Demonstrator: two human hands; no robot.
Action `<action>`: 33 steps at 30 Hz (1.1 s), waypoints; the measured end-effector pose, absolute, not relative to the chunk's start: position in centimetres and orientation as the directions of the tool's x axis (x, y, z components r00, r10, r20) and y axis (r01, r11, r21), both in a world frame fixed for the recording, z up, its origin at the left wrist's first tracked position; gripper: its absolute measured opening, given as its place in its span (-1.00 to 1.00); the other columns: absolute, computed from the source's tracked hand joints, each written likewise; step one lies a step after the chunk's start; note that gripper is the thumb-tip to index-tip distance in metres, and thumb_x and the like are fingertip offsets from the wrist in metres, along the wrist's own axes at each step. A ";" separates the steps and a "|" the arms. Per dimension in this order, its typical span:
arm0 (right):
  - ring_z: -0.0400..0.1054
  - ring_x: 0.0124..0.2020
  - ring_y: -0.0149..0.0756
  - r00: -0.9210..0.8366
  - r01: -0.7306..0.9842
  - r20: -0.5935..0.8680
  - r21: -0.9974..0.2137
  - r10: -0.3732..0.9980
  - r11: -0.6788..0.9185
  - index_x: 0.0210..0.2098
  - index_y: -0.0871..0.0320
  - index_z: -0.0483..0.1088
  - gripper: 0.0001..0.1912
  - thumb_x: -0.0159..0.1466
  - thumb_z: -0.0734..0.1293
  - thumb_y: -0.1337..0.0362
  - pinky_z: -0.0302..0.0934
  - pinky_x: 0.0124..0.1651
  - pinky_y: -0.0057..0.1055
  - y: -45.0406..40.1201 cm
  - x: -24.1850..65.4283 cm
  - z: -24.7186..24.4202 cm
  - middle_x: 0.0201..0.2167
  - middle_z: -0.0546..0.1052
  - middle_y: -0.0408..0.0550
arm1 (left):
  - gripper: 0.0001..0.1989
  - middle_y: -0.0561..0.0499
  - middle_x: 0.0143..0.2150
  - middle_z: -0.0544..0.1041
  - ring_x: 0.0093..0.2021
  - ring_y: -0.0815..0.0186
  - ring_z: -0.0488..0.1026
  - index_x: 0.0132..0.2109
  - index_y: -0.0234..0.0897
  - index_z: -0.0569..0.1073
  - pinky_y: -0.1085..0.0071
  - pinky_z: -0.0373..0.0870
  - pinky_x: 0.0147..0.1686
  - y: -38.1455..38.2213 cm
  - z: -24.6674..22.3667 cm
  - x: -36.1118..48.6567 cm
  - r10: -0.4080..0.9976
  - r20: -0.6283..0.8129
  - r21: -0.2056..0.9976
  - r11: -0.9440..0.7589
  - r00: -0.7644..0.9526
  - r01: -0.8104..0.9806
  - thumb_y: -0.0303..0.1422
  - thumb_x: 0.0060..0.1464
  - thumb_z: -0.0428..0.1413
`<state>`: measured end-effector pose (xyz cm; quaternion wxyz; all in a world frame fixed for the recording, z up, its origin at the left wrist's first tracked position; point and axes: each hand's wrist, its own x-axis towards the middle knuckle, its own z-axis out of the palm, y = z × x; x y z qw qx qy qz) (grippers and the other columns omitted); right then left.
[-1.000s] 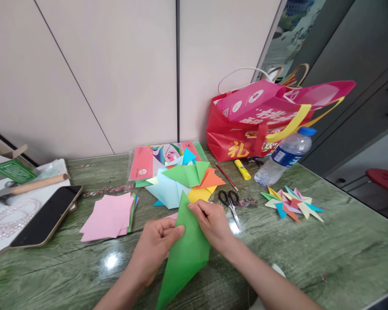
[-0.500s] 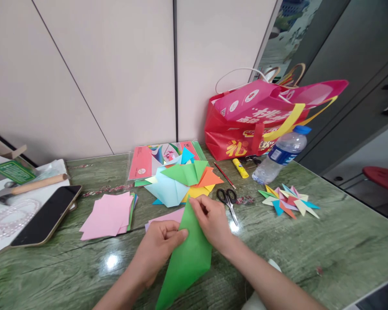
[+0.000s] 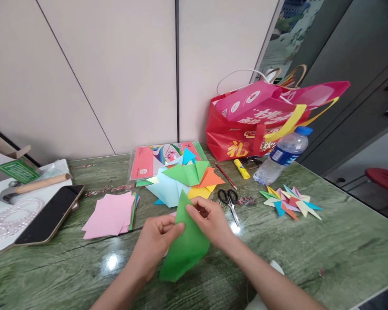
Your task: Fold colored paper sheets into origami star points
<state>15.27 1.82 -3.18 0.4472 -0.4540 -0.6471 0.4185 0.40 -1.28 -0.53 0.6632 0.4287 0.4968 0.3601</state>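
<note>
A folded sheet of green paper is held up above the tabletop, its pointed tip upward. My left hand pinches its left edge between thumb and fingers. On the upper right edge, just below the tip, my right hand grips it too, thumb in front and the other fingers partly hidden behind. Behind the paper lies a pile of folded paper shapes in light blue, green, orange and yellow. Black-handled scissors rest just beyond my right hand. A stack of pink paper squares lies to the left.
A red gift bag and a plastic bottle stand at the back right. Near them are a glue stick, a pencil and a multicoloured paper star. A phone and a hammer lie at the left.
The green paper's lower end has risen and tilted, so it looks shorter. My right hand has slid down slightly from the tip, and the tip has shifted left.
</note>
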 end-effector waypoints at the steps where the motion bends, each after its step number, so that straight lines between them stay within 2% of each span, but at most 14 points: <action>1: 0.08 -0.58 -0.47 -0.200 0.205 0.196 -0.950 0.960 0.236 -0.53 0.20 0.29 -0.77 0.19 0.21 0.21 -0.02 -0.54 -0.53 1.8 15.3 -3.1 -0.62 0.24 -0.22 | -0.75 0.02 -0.51 0.52 -0.48 0.35 0.40 -0.38 -0.35 0.49 0.46 0.31 -0.43 -1.2 -0.3 0.3 0.900 -0.344 0.929 0.368 0.267 -0.045 -0.25 -0.20 0.26; 3: 0.09 -0.57 -0.47 -0.240 0.170 0.178 -0.960 0.954 0.222 -0.53 0.20 0.32 -0.79 0.17 0.24 0.23 -0.01 -0.52 -0.54 1.8 15.3 -3.1 -0.62 0.26 -0.21 | -0.73 -0.01 -0.38 0.55 -0.33 0.29 0.44 -0.30 -0.33 0.49 0.41 0.35 -0.28 -1.1 0.0 0.1 0.915 -0.304 0.945 0.324 0.264 -0.034 -0.29 -0.19 0.27; 5: 0.11 -0.57 -0.47 -0.277 0.123 0.142 -0.976 0.950 0.182 -0.53 0.21 0.34 -0.80 0.15 0.26 0.23 -0.01 -0.52 -0.54 1.8 15.3 -3.1 -0.61 0.29 -0.21 | -0.73 -0.02 -0.30 0.54 -0.24 0.27 0.43 -0.27 -0.31 0.48 0.39 0.34 -0.22 -0.9 0.1 0.0 0.950 -0.248 0.966 0.258 0.190 -0.029 -0.29 -0.17 0.26; 9: 0.09 -0.56 -0.47 -0.365 0.116 0.097 -0.982 0.926 0.148 -0.56 0.22 0.35 -0.77 0.14 0.28 0.20 -0.03 -0.51 -0.53 1.6 15.1 -3.2 -0.62 0.29 -0.20 | -0.71 0.02 -0.37 0.50 -0.32 0.28 0.40 -0.23 -0.27 0.47 0.44 0.34 -0.39 -0.7 -0.3 -0.2 0.980 -0.186 0.982 0.184 0.064 0.034 -0.26 -0.15 0.23; 12: 0.01 -0.57 -0.49 -0.454 0.170 0.109 -0.964 0.884 0.206 -0.61 0.22 0.29 -0.73 0.16 0.24 0.23 -0.09 -0.53 -0.53 1.2 14.8 -3.2 -0.65 0.19 -0.23 | -0.83 0.03 -0.48 0.48 -0.41 0.31 0.36 -0.43 -0.31 0.51 0.45 0.29 -0.42 -0.6 -0.7 -0.4 0.992 -0.099 0.985 0.085 0.084 0.147 -0.27 -0.15 0.21; 15: -0.02 -0.57 -0.50 -0.493 0.202 0.121 -0.947 0.861 0.249 -0.66 0.21 0.21 -0.75 0.14 0.19 0.36 -0.13 -0.54 -0.54 1.1 14.7 -3.1 -0.66 0.12 -0.24 | -0.81 0.04 -0.52 0.46 -0.44 0.32 0.33 -0.56 -0.31 0.48 0.44 0.27 -0.41 -0.4 -0.9 -0.6 0.995 -0.047 0.978 0.028 0.085 0.207 -0.27 -0.16 0.20; 18: -0.04 -0.59 -0.51 -0.471 0.238 0.118 -0.937 0.874 0.255 -0.71 0.21 0.18 -0.75 0.08 0.17 0.43 -0.15 -0.55 -0.54 1.3 14.8 -3.1 -0.68 0.08 -0.25 | -0.79 0.02 -0.50 0.47 -0.42 0.30 0.35 -0.56 -0.31 0.47 0.43 0.28 -0.41 -0.3 -0.8 -0.6 0.996 -0.056 0.978 0.042 0.065 0.204 -0.25 -0.17 0.20; 22: 0.02 -0.61 -0.50 -0.410 0.234 0.097 -0.950 0.907 0.208 -0.65 0.23 0.37 -0.79 0.02 0.16 0.45 -0.10 -0.57 -0.56 1.5 14.9 -3.3 -0.71 0.19 -0.24 | -0.74 -0.08 -0.27 0.55 -0.35 0.24 0.44 -0.55 -0.32 0.42 0.42 0.35 -0.43 -0.1 -0.1 -1.2 0.986 -0.166 0.984 0.167 -0.018 0.062 -0.20 -0.20 0.23; 24: 0.05 -0.63 -0.50 -0.390 0.232 0.082 -0.955 0.917 0.184 -0.60 0.23 0.44 -0.77 0.01 0.16 0.45 -0.08 -0.58 -0.56 1.6 15.0 -3.5 -0.71 0.27 -0.23 | -0.71 -0.08 -0.34 0.58 -0.43 0.27 0.45 -0.52 -0.31 0.39 0.43 0.36 -0.49 0.1 0.3 -1.8 0.975 -0.221 0.975 0.221 -0.016 -0.002 -0.18 -0.20 0.24; 27: 0.14 -0.62 -0.48 -0.358 0.232 0.086 -0.956 0.930 0.178 -0.61 0.22 0.46 -0.77 0.01 0.18 0.46 0.01 -0.56 -0.56 1.9 15.1 -3.6 -0.69 0.37 -0.20 | -0.70 -0.02 -0.50 0.57 -0.51 0.29 0.46 -0.49 -0.31 0.39 0.44 0.37 -0.52 0.6 0.7 -3.2 0.976 -0.214 0.976 0.212 -0.037 -0.051 -0.18 -0.22 0.27; 30: 0.24 -0.60 -0.46 -0.346 0.194 0.080 -0.969 0.935 0.154 -0.55 0.22 0.48 -0.78 0.06 0.20 0.42 0.13 -0.52 -0.55 2.1 15.2 -3.6 -0.64 0.44 -0.15 | -0.70 -0.01 -0.52 0.58 -0.52 0.28 0.47 -0.47 -0.31 0.41 0.44 0.39 -0.52 1.1 0.8 -4.1 0.978 -0.188 0.981 0.182 -0.090 -0.073 -0.19 -0.22 0.28; 33: 0.26 -0.59 -0.46 -0.371 0.146 0.062 -0.981 0.927 0.124 -0.36 0.22 0.50 -0.75 0.18 0.19 0.28 0.14 -0.54 -0.55 2.1 15.3 -3.5 -0.57 0.47 -0.13 | -0.72 -0.03 -0.49 0.59 -0.51 0.30 0.48 -0.48 -0.32 0.42 0.46 0.39 -0.52 1.1 0.7 -4.1 0.982 -0.167 0.985 0.161 -0.090 -0.069 -0.21 -0.21 0.28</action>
